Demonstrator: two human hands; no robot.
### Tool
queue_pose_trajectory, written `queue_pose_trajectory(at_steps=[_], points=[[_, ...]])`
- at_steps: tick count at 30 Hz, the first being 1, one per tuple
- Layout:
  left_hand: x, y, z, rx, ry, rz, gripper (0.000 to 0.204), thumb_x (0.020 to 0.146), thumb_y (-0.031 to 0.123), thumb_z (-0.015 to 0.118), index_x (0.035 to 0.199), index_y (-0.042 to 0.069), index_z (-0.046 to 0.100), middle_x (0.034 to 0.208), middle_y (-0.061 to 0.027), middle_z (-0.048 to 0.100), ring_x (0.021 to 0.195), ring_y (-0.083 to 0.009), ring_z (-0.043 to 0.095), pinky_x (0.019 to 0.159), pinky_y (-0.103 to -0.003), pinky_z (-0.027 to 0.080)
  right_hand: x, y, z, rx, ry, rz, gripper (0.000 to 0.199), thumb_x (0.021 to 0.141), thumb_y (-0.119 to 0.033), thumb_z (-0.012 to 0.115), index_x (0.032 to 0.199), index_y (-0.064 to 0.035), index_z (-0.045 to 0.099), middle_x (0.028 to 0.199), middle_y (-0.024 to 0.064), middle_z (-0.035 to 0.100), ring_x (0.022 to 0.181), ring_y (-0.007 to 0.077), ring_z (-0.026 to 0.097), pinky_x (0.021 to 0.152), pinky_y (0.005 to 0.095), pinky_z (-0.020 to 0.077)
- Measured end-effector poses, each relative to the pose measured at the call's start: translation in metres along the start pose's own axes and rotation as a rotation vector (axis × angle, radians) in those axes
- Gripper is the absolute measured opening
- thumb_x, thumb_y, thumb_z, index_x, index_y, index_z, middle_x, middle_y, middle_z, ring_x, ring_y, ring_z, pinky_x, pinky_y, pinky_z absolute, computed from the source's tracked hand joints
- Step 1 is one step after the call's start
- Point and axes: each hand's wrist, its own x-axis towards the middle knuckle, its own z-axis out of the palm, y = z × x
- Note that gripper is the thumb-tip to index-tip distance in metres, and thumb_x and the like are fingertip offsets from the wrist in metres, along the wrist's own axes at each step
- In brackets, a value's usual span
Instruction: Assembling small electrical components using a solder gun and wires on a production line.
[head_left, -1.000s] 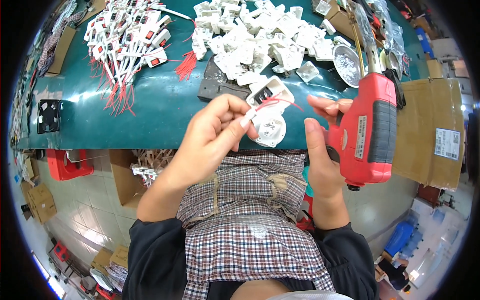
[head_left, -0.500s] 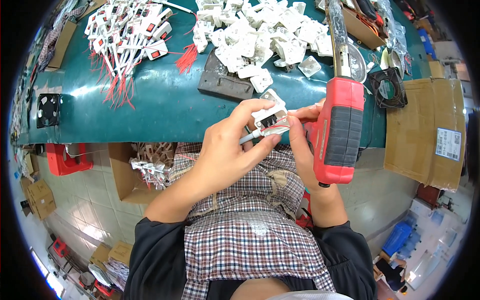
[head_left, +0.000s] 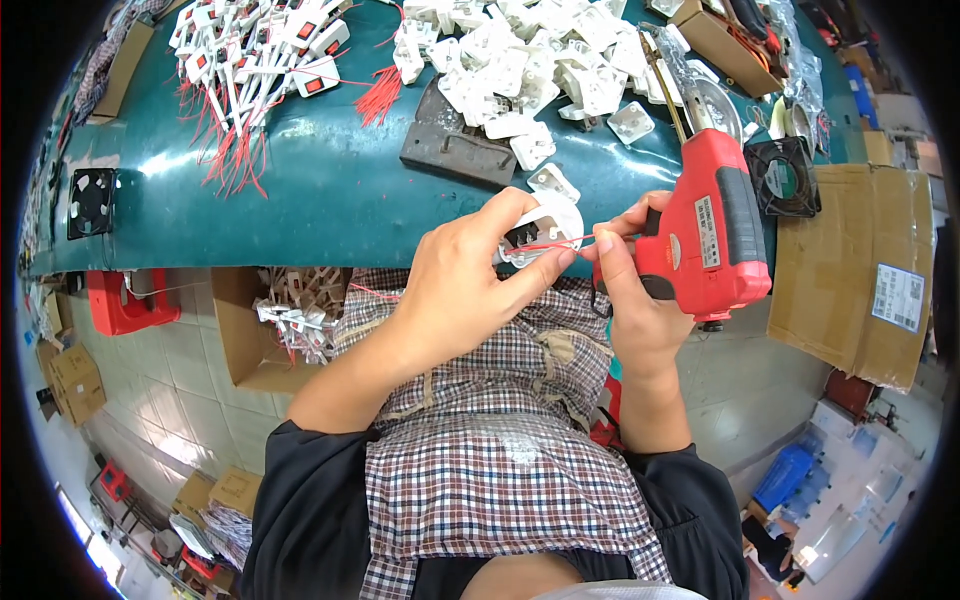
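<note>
In my left hand [head_left: 460,265] is an open white plastic switch housing [head_left: 555,222], pinched between thumb and fingers, with a black part inside its hollow. Thin red wires [head_left: 548,246] stretch from the housing to my right hand [head_left: 645,300], where thumb and index finger pinch their end. That same hand also carries a red and black power tool [head_left: 715,230] with a trigger; its far end points away over the table. Just beyond the left fingertips lies a loose white housing part [head_left: 553,181]. The left hand's inner fingers are partly hidden behind the housing.
A heap of white plastic parts [head_left: 560,60] covers the far middle of the green table [head_left: 330,215], beside a dark metal block [head_left: 455,140]. White switches with red wires [head_left: 250,60] pile up at left. A cardboard carton [head_left: 850,270] and small fan [head_left: 783,177] stand right.
The power tool has tilted and shifted right with my right hand. The housing has turned in my left hand, and the red wires now run straight between both hands.
</note>
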Motion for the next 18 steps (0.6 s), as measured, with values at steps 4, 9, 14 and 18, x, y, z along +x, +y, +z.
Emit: queue_pose_trajectory(at_steps=[4,9,14,18], points=[[-0.001,-0.004,0.000,0.007,0.043,0.031,0.031,0.088,0.025,0.076,0.109,0.008,0.062,0.092,-0.0124,0.072,0.084,-0.0341,0.071,0.071,-0.041,0.054,0.002,-0.004,0.000,0.010,0.048,0.027,0.041,0.090,0.010,0.067,0.127,0.0026,0.050,0.107,0.0099,0.057,0.088,0.0165,0.066,0.074,0.0313,0.0619],[0.001,0.000,-0.003,0.014,0.024,0.020,0.028,0.091,0.026,0.074,0.108,0.008,0.063,0.091,-0.0121,0.071,0.083,-0.0334,0.071,0.072,-0.041,0.054,0.000,-0.002,0.003,-0.002,0.089,0.032,0.041,0.089,0.010,0.068,0.126,0.0027,0.051,0.107,0.0099,0.057,0.086,0.0162,0.066,0.072,0.0291,0.0596],[0.000,0.000,-0.004,0.001,0.023,0.037,0.029,0.098,0.034,0.067,0.109,0.007,0.063,0.092,-0.0133,0.072,0.084,-0.0337,0.071,0.072,-0.042,0.055,0.002,-0.007,-0.001,-0.023,0.017,0.023,0.045,0.095,0.003,0.067,0.135,0.0011,0.048,0.107,0.0073,0.061,0.092,0.0116,0.063,0.081,0.0269,0.0527],[0.000,-0.001,-0.009,-0.025,-0.024,-0.037,0.031,0.100,0.036,0.064,0.109,0.007,0.063,0.094,-0.0136,0.072,0.083,-0.0329,0.072,0.072,-0.040,0.055,0.003,-0.006,0.000,-0.023,0.076,0.046,0.044,0.086,0.012,0.069,0.125,0.0011,0.052,0.107,0.0081,0.056,0.090,0.0153,0.064,0.076,0.0294,0.0549]])
